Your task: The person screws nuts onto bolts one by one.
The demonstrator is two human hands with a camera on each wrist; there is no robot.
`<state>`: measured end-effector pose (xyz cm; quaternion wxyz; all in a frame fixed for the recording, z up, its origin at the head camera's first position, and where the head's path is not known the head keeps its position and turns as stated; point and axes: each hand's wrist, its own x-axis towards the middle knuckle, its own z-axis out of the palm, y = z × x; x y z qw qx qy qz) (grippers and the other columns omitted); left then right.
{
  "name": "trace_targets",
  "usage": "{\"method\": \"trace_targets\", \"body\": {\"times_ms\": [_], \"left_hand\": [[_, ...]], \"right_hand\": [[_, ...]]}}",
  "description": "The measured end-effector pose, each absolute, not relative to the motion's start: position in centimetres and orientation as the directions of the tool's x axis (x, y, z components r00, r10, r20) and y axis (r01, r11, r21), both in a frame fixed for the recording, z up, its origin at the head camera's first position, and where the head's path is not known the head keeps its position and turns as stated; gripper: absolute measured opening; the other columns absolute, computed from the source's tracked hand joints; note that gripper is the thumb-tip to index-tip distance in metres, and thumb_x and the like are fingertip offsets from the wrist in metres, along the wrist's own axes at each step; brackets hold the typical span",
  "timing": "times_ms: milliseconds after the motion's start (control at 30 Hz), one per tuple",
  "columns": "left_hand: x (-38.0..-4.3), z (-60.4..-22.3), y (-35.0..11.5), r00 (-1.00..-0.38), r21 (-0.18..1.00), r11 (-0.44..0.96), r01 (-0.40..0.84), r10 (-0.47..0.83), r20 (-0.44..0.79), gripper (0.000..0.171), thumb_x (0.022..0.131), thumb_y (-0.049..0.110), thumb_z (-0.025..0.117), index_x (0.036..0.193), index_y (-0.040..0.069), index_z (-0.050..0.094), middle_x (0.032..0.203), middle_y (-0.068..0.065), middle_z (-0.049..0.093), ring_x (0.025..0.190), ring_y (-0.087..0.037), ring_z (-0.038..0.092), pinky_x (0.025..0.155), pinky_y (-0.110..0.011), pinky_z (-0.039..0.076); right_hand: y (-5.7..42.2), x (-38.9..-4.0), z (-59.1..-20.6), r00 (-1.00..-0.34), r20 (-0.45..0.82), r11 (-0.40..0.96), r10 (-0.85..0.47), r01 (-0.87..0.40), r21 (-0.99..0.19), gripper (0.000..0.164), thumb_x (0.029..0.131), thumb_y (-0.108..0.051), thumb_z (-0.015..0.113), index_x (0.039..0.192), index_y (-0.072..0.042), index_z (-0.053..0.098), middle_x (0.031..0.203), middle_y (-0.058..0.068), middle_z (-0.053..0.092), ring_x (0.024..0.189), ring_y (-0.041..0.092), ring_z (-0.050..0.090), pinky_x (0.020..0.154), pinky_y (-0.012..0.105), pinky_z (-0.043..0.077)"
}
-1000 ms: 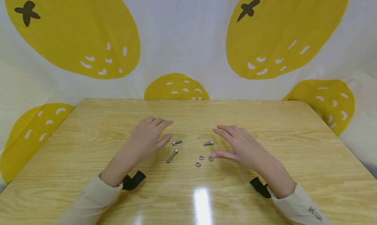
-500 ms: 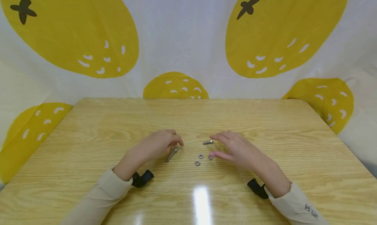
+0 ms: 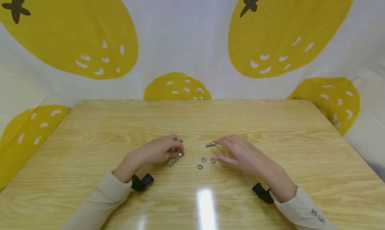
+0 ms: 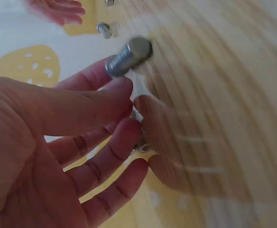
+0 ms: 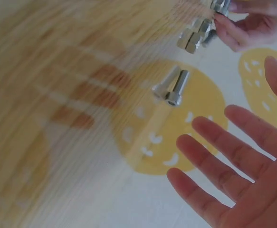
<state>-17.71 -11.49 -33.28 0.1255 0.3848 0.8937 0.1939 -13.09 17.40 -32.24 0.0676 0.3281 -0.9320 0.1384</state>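
At the middle of the table, my left hand (image 3: 159,149) has its thumb and index finger at the head of a long steel socket-head bolt (image 3: 175,160), pinching it. The bolt's shank (image 4: 131,54) points out past the thumb in the left wrist view. Behind these fingers lies a shorter bolt (image 3: 180,140), mostly hidden. My right hand (image 3: 243,153) hovers palm down with fingers extended, fingertips right at the head of another short bolt (image 3: 210,144). Its thumb overlaps a hex nut (image 3: 213,160) in the head view.
Two more hex nuts, one farther back (image 3: 203,159) and one nearer (image 3: 200,166), lie between the hands on the glossy wooden table (image 3: 192,119). A white curtain (image 3: 183,39) with yellow fruit prints hangs behind the table. Black wrist mounts (image 3: 142,182) sit at both cuffs.
My left hand has moved right and its fingers have curled, first over the short bolt, then onto the long bolt's head. That bolt has shifted slightly. My right hand has drawn a little inward, fingers still extended.
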Motion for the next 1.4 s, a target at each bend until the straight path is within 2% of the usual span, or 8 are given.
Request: {"method": "trace_targets", "body": {"times_ms": [100, 267, 367, 500, 633, 1100, 1400], "left_hand": [[-17.9, -33.4, -11.7, -0.665, 0.487, 0.615, 0.620, 0.742, -0.090, 0.016, 0.089, 0.007, 0.061, 0.094, 0.022, 0.065, 0.090, 0.002, 0.053, 0.080, -0.011, 0.049, 0.071, -0.024, 0.043], [-18.2, -33.6, -11.8, -0.609, 0.568, 0.550, 0.612, 0.786, -0.105, 0.015, 0.092, 0.008, 0.056, 0.100, 0.017, 0.065, 0.095, 0.003, 0.058, 0.083, -0.009, 0.050, 0.074, -0.024, 0.044], [-18.3, -33.8, -11.7, -0.594, 0.603, 0.531, 0.595, 0.796, -0.114, 0.009, 0.093, 0.016, 0.057, 0.100, 0.015, 0.063, 0.089, 0.004, 0.058, 0.078, -0.007, 0.049, 0.071, -0.022, 0.043], [-18.2, -34.0, -11.3, -0.628, 0.599, 0.556, 0.576, 0.770, -0.111, 0.014, 0.089, 0.029, 0.063, 0.091, 0.016, 0.059, 0.072, 0.006, 0.050, 0.064, -0.006, 0.044, 0.060, -0.020, 0.039], [-18.0, -34.0, -11.1, -0.670, 0.579, 0.595, 0.557, 0.734, -0.111, 0.018, 0.085, 0.033, 0.067, 0.084, 0.018, 0.058, 0.067, 0.007, 0.049, 0.060, -0.005, 0.044, 0.056, -0.019, 0.038], [-17.7, -34.2, -10.7, -0.721, 0.521, 0.661, 0.540, 0.683, -0.119, 0.016, 0.084, 0.027, 0.068, 0.076, 0.017, 0.058, 0.067, 0.007, 0.051, 0.060, -0.005, 0.045, 0.057, -0.019, 0.039], [-17.5, -33.9, -10.4, -0.723, 0.485, 0.677, 0.555, 0.680, -0.121, 0.014, 0.082, 0.022, 0.066, 0.073, 0.017, 0.057, 0.065, 0.007, 0.050, 0.059, -0.006, 0.043, 0.056, -0.019, 0.038]], "right_hand": [[17.4, -13.1, -32.2, -0.789, 0.194, 0.754, -0.583, -0.614, -0.232, 0.052, 0.089, -0.048, 0.056, 0.127, -0.012, 0.056, 0.123, 0.004, 0.060, 0.114, 0.025, 0.056, 0.098, 0.046, 0.044], [17.4, -13.1, -32.2, -0.797, 0.181, 0.759, -0.576, -0.603, -0.245, 0.051, 0.089, -0.048, 0.055, 0.126, -0.013, 0.057, 0.122, 0.003, 0.060, 0.114, 0.024, 0.056, 0.099, 0.045, 0.044], [17.4, -13.1, -32.3, -0.791, 0.191, 0.754, -0.581, -0.611, -0.241, 0.051, 0.089, -0.047, 0.056, 0.126, -0.012, 0.057, 0.121, 0.004, 0.061, 0.113, 0.025, 0.056, 0.097, 0.046, 0.044], [17.4, -13.1, -32.4, -0.788, 0.193, 0.751, -0.585, -0.616, -0.237, 0.050, 0.089, -0.046, 0.057, 0.126, -0.012, 0.057, 0.121, 0.005, 0.061, 0.112, 0.026, 0.057, 0.097, 0.046, 0.045], [17.3, -13.1, -32.4, -0.784, 0.194, 0.746, -0.589, -0.620, -0.240, 0.050, 0.089, -0.045, 0.057, 0.125, -0.011, 0.057, 0.120, 0.006, 0.061, 0.112, 0.027, 0.057, 0.097, 0.047, 0.045], [17.1, -13.0, -32.4, -0.798, 0.152, 0.757, -0.583, -0.602, -0.255, 0.053, 0.090, -0.050, 0.053, 0.126, -0.012, 0.056, 0.122, 0.006, 0.060, 0.114, 0.028, 0.056, 0.098, 0.048, 0.043], [17.1, -13.0, -32.3, -0.797, 0.149, 0.756, -0.585, -0.603, -0.254, 0.050, 0.089, -0.048, 0.056, 0.124, -0.011, 0.057, 0.121, 0.006, 0.061, 0.112, 0.028, 0.056, 0.097, 0.047, 0.044]]}}
